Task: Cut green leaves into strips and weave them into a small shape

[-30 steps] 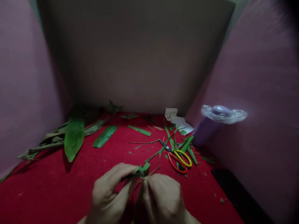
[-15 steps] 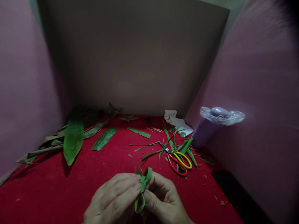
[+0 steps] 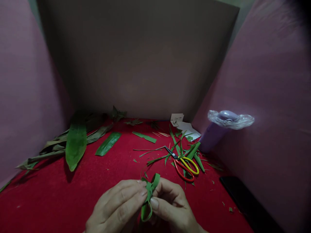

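Since a second ago the leaf strip point(image 3: 149, 191) has turned, a loop now dangling beneath my grip. My left hand point(image 3: 118, 204) and right hand point(image 3: 175, 205) pinch it between them, left fingers hiding part. Beyond, rightward, lie scissors point(image 3: 175, 156) among scraps point(image 3: 194, 150); farther off, a purple bottle point(image 3: 215, 136).

The bare left hand point(image 3: 119, 205) slants close-set fingers point(image 3: 132, 203) into the grip; opposite, the bare right hand point(image 3: 175, 205) curves thumb point(image 3: 160, 207) and forefinger point(image 3: 167, 185) inward.

The green leaf strip point(image 3: 149, 190) — looped above and below (lower one open) — held aslant.
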A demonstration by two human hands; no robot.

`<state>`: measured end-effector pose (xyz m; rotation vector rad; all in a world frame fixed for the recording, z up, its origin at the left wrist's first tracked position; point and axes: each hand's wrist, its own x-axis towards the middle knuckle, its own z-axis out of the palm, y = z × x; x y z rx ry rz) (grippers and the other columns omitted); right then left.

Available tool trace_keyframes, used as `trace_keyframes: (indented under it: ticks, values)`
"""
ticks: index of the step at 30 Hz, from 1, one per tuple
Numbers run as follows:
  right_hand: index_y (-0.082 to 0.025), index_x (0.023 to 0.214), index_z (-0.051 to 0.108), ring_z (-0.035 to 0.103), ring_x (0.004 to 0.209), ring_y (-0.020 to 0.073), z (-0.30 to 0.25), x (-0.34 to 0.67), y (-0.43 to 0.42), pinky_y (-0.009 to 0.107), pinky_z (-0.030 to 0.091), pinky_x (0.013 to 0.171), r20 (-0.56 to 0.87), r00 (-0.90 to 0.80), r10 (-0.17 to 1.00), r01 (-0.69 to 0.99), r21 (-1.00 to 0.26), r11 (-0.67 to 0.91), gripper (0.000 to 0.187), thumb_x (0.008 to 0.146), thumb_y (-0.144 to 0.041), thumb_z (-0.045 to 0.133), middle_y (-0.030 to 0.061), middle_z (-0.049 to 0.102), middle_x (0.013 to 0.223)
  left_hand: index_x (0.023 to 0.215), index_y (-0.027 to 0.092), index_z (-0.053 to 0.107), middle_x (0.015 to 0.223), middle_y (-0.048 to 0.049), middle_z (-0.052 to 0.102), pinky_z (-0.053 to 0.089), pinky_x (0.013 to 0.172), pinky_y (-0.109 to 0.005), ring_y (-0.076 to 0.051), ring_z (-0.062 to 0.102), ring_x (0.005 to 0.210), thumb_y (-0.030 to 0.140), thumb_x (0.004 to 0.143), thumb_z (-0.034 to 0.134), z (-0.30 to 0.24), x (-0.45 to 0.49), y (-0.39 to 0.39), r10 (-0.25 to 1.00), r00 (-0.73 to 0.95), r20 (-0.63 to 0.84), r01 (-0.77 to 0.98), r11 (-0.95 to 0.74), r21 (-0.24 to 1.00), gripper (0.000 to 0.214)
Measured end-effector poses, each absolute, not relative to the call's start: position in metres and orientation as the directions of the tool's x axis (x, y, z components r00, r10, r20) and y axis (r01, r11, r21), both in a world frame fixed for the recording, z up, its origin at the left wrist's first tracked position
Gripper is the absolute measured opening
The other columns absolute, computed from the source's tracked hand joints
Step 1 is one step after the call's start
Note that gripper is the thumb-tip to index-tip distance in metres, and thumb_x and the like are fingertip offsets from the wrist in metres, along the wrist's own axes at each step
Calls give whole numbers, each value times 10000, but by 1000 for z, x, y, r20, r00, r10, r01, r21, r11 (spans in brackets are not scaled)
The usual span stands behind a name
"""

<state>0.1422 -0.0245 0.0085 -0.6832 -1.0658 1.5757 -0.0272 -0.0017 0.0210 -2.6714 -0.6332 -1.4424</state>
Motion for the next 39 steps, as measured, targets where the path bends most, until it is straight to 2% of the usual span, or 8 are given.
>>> trace_keyframes:
  ticks: [4, 8, 13, 26, 31, 34, 37, 39]
  values:
    - [-161, 655, 469, 427, 451, 75, 6, 145, -24, 203, 350, 454, 152, -260, 954, -413, -910, 33, 298, 710, -402, 634, -16, 496, 549, 1128, 188, 576, 1009, -75, 701, 523, 840, -294, -196, 628, 973, 166, 829, 510, 16, -31, -6, 350, 503, 790, 388, -909, 155, 307]
    - [-162, 634, 464, 400, 484, 79, 10, 150, -24, 201, 343, 477, 221, -202, 954, -241, -955, 170, 256, 759, -345, 593, -26, 454, 537, 1025, 215, 637, 1013, -76, 698, 496, 863, -341, -209, 602, 1007, 242, 864, 475, 20, -25, -11, 370, 421, 828, 478, -866, 144, 230]
    - [-176, 577, 428, 369, 486, 85, 15, 153, -23, 192, 335, 458, 288, -161, 944, -124, -955, 270, 278, 732, -344, 585, -37, 419, 520, 926, 251, 650, 960, -31, 724, 443, 886, -398, -199, 605, 967, 257, 883, 444, 22, -19, -10, 320, 416, 851, 468, -878, 101, 210]
    - [-187, 573, 397, 391, 545, 113, 19, 152, -23, 241, 369, 520, 359, -181, 916, -145, -931, 336, 271, 719, -324, 581, -13, 428, 579, 938, 209, 627, 1010, -37, 706, 396, 869, -384, -194, 567, 942, 239, 867, 474, 21, -18, -6, 279, 457, 844, 378, -921, 100, 171]
    - [-183, 565, 414, 424, 545, 116, 18, 152, -24, 239, 378, 520, 341, -184, 922, -163, -936, 314, 285, 730, -340, 585, -7, 450, 573, 903, 228, 628, 939, -32, 721, 407, 836, -391, -193, 586, 874, 205, 834, 527, 23, -15, -6, 366, 384, 848, 396, -895, 207, 124]
    - [-173, 582, 445, 423, 487, 95, 15, 151, -23, 211, 349, 468, 283, -191, 940, -192, -950, 247, 271, 741, -336, 594, -16, 461, 548, 919, 218, 620, 874, -32, 723, 434, 799, -363, -182, 601, 808, 138, 782, 575, 25, -12, -2, 423, 368, 828, 324, -893, 313, 165]
    - [-156, 620, 484, 399, 434, 67, 12, 151, -22, 186, 321, 434, 193, -181, 964, -250, -957, 145, 254, 738, -337, 618, -30, 472, 521, 954, 198, 618, 825, -35, 706, 485, 723, -302, -167, 621, 746, 65, 738, 582, 26, -7, 1, 522, 320, 791, 193, -853, 484, 256]
    - [-145, 633, 504, 410, 416, 58, 11, 150, -22, 176, 330, 427, 129, -167, 977, -295, -953, 76, 261, 739, -349, 628, -26, 501, 508, 919, 208, 639, 777, -18, 692, 500, 635, -240, -155, 627, 711, 63, 719, 598, 26, -3, 2, 700, 222, 679, 148, -712, 686, 251]
